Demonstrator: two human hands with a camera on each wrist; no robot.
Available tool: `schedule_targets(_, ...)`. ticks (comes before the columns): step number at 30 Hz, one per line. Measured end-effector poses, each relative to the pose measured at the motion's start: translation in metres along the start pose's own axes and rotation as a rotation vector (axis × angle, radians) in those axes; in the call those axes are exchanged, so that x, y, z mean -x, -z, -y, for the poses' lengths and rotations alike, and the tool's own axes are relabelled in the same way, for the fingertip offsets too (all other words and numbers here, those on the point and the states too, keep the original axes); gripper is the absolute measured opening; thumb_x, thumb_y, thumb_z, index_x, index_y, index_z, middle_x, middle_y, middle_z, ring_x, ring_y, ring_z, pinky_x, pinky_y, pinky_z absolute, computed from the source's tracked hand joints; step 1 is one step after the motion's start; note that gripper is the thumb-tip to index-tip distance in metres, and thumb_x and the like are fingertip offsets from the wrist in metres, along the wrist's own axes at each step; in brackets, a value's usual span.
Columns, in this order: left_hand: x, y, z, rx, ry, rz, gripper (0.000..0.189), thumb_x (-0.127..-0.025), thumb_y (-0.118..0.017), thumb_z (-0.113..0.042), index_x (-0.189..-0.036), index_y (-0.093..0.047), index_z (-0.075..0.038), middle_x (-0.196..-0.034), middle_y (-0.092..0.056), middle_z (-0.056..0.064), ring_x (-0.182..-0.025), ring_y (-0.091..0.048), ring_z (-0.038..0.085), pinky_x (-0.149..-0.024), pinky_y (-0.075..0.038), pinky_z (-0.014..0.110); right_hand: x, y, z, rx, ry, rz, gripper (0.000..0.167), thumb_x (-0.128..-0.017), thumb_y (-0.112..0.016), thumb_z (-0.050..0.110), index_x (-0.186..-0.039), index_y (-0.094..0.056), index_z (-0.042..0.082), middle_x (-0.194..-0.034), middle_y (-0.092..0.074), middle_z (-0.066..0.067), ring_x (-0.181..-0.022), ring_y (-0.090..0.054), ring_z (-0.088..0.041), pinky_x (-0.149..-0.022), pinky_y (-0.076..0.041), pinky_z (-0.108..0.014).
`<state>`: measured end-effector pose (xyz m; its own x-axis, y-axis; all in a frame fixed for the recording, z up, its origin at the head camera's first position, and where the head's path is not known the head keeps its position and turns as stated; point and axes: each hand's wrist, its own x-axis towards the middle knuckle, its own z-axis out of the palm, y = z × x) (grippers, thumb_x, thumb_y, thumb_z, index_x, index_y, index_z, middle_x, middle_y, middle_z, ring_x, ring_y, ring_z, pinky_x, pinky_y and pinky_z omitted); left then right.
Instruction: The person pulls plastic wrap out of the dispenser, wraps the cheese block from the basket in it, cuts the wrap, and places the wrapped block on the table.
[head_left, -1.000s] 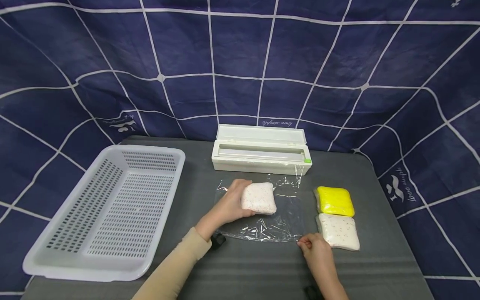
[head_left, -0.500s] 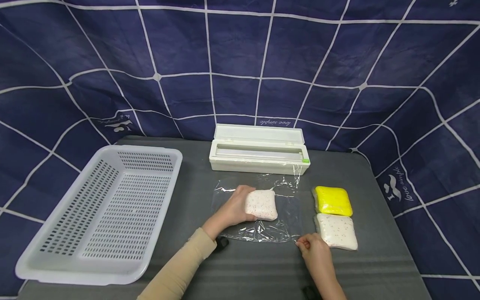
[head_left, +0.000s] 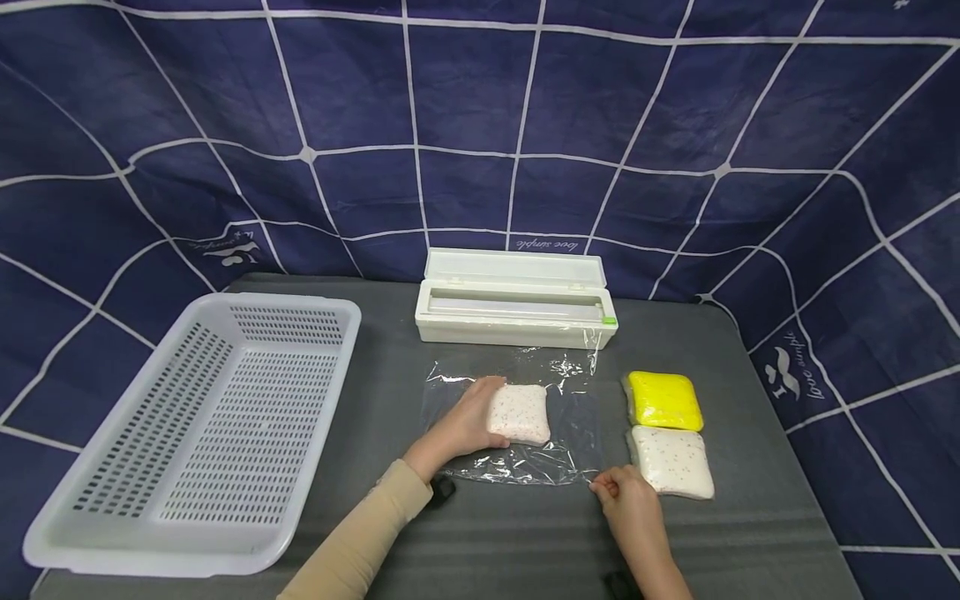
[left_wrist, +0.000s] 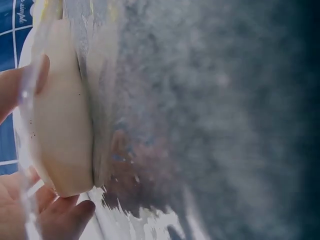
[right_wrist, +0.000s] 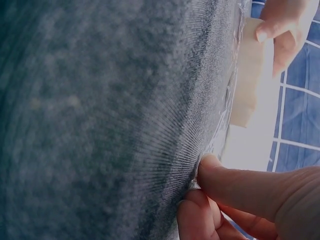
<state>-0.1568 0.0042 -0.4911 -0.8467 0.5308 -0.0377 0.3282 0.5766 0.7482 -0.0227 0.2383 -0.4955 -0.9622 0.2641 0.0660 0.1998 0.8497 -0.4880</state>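
My left hand (head_left: 465,421) grips the left side of a soft-looking white speckled square block (head_left: 519,414), thumb at the near edge and fingers at the far edge. In the left wrist view, the pale side of the block (left_wrist: 65,125) shows between thumb and fingers. Beneath it a sheet of clear cling film (head_left: 573,425) lies crinkled on the grey table. With thumb and fingertips, my right hand (head_left: 633,504) pinches the near right corner of the film; the right wrist view shows the pinching thumb (right_wrist: 235,187) up close.
Behind the film stands a white cling film dispenser (head_left: 516,321), its lid raised. Right of the film lie a yellow block (head_left: 663,400) and another white speckled block (head_left: 675,462), both shiny as if wrapped. A white perforated basket (head_left: 300,467) stands at the left. Blue checked cloth (head_left: 480,108) hangs behind.
My left hand has brought the speckled block toward me and set it lower on the film. My right hand keeps its pinch on the corner. The view has shifted slightly.
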Motion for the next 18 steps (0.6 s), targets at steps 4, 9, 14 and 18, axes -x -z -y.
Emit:
schedule_targets(4, 0.01, 0.004, 0.001, 0.006, 0.013, -0.007, 0.104, -0.068, -0.091, -0.017, -0.152, -0.032, -0.001, -0.158, -0.028, 0.021, -0.146, -0.027, 0.04, -0.115, -0.031, 0.055, 0.001, -0.001, 0.001, 0.001, -0.006, 0.008, 0.014, -0.075, -0.082, 0.003, -0.07, -0.069, 0.004, -0.067, -0.053, -0.001, -0.06, -0.046, -0.01, -0.054, -0.039, -0.026)
schedule_targets(9, 0.038, 0.018, 0.005, -0.055, 0.006, -0.087, 0.076, -0.073, -0.088, -0.02, -0.137, -0.051, -0.004, -0.146, -0.046, 0.016, -0.138, -0.038, 0.037, -0.11, -0.037, 0.055, 0.001, -0.002, 0.001, -0.002, -0.002, 0.01, 0.014, -0.075, -0.082, 0.002, -0.07, -0.069, 0.004, -0.067, -0.054, -0.001, -0.061, -0.047, -0.01, -0.054, -0.04, -0.026)
schedule_targets(14, 0.073, 0.03, 0.012, -0.16, 0.014, -0.113, 0.045, -0.068, -0.09, -0.019, -0.106, -0.067, -0.011, -0.112, -0.063, 0.005, -0.112, -0.05, 0.026, -0.099, -0.042, 0.05, 0.001, 0.0, 0.002, -0.011, 0.017, 0.002, 0.014, -0.074, -0.083, 0.002, -0.07, -0.07, 0.003, -0.068, -0.055, -0.002, -0.06, -0.049, -0.012, -0.054, -0.041, -0.026)
schedule_targets(18, 0.092, 0.033, 0.019, -0.264, 0.013, -0.091, 0.04, -0.063, -0.093, -0.019, -0.095, -0.069, -0.014, -0.1, -0.064, 0.001, -0.105, -0.051, 0.024, -0.091, -0.043, 0.051, 0.001, 0.002, 0.003, -0.011, 0.011, -0.001, 0.013, -0.074, -0.083, 0.002, -0.07, -0.07, 0.002, -0.068, -0.056, -0.003, -0.061, -0.051, -0.012, -0.054, -0.042, -0.025)
